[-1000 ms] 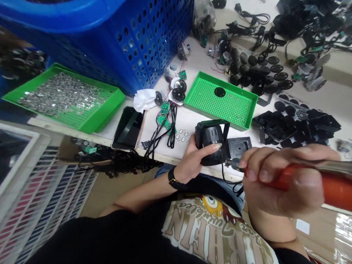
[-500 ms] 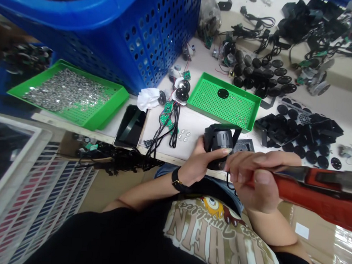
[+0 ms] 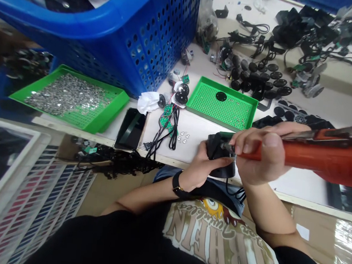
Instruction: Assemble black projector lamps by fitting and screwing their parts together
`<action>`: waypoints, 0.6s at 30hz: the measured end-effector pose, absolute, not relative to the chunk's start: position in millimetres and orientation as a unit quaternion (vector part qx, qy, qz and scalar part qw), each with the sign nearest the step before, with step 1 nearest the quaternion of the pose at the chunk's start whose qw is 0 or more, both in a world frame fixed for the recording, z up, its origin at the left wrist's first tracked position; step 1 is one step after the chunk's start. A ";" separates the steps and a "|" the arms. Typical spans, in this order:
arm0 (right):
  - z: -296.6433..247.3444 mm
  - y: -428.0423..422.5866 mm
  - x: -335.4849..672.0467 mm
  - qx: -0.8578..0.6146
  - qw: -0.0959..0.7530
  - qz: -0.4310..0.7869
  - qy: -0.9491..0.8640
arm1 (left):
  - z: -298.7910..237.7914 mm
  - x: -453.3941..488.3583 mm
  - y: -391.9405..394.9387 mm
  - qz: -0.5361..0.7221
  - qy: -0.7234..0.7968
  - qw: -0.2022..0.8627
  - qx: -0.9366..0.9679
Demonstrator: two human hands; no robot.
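My left hand (image 3: 200, 168) is closed around a black plastic housing (image 3: 225, 172) at the table's front edge, with its thumb lying across it. A dark cable (image 3: 228, 188) hangs below the housing. My right hand (image 3: 261, 154) wraps round an orange power screwdriver (image 3: 327, 158) with a metal lever along its top. The screwdriver's narrow tip meets the housing; my fingers partly hide the contact. Several small clear pieces (image 3: 183, 137) lie just left of the housing. Beyond it stands a green perforated tray (image 3: 206, 110) with a black disc (image 3: 221, 96) and small screws.
At left, a second green tray (image 3: 111, 113) holds many small metal parts, beside a phone (image 3: 131, 128). A large blue basket (image 3: 111, 17) stands behind. Green circuit boards (image 3: 165, 121) with black cables lie mid-table. Black discs (image 3: 277, 83) and brackets cover the far right.
The housing in my left hand has been turned to show another side. My right hand and the screwdriver have moved up, and the tip now meets the housing.
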State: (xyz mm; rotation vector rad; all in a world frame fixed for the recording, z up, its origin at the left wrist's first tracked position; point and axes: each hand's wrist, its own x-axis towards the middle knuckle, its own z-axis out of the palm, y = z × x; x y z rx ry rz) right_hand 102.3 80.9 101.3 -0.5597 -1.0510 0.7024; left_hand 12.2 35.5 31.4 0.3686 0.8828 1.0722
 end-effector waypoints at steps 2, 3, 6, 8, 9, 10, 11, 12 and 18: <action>96.4 82.0 100.6 -0.268 0.762 0.335 -0.485 | 31.4 13.3 35.2 0.488 0.408 0.754 0.164; 94.8 82.1 100.6 -0.273 0.758 0.339 -0.486 | 30.9 13.8 35.1 0.488 0.411 0.753 0.162; 92.4 82.0 101.5 -0.265 0.763 0.344 -0.478 | 29.1 15.3 34.9 0.494 0.416 0.747 0.160; 91.5 81.4 102.3 -0.259 0.767 0.349 -0.472 | 28.8 15.7 34.7 0.493 0.414 0.750 0.153; 91.0 81.0 103.0 -0.259 0.768 0.350 -0.469 | 29.0 15.5 34.5 0.487 0.410 0.757 0.149; 90.3 80.3 103.8 -0.262 0.768 0.351 -0.467 | 29.3 15.2 34.2 0.478 0.403 0.766 0.148; 89.5 79.5 104.8 -0.268 0.766 0.354 -0.465 | 29.7 14.7 33.9 0.470 0.397 0.775 0.148; 88.5 78.6 105.6 -0.270 0.763 0.357 -0.466 | 30.0 14.1 33.5 0.462 0.393 0.781 0.149; 82.2 73.1 105.6 -0.257 0.751 0.352 -0.496 | 28.6 13.6 31.3 0.458 0.408 0.773 0.160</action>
